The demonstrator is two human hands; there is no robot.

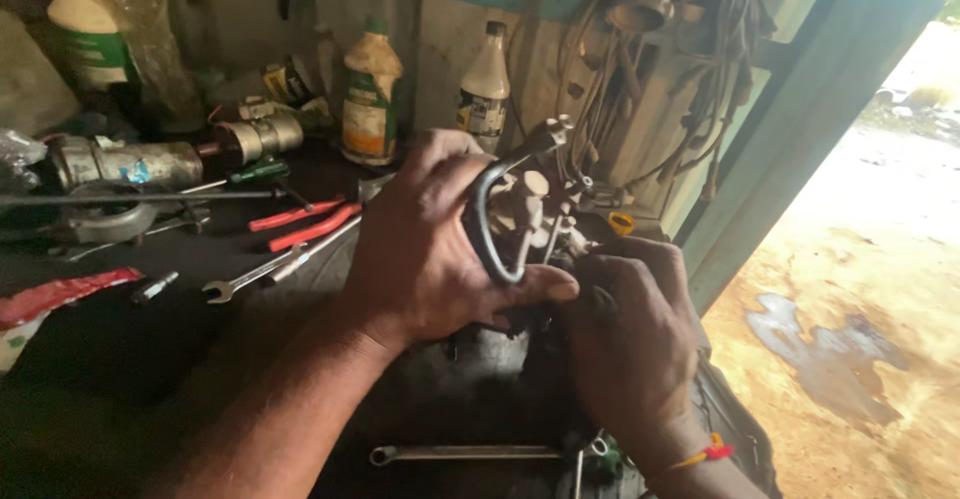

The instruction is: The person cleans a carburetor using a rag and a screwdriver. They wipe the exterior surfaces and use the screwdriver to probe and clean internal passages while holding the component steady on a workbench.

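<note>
Near the right edge of the dark surface (120, 359), my left hand (430, 249) has its fingers closed around a black hose (484, 234) looped on a small grimy engine part (535, 214), while my right hand (630, 329) grips that part low down (its fingertips are hidden, so how tightly I cannot tell). I judge I am working the hose on its fitting, which calls for a steady hold below. Along the back edge stand two dusty plastic bottles, one green-labelled (372, 94), one white (485, 84); a red wrapper (60, 294) lies at the left edge.
</note>
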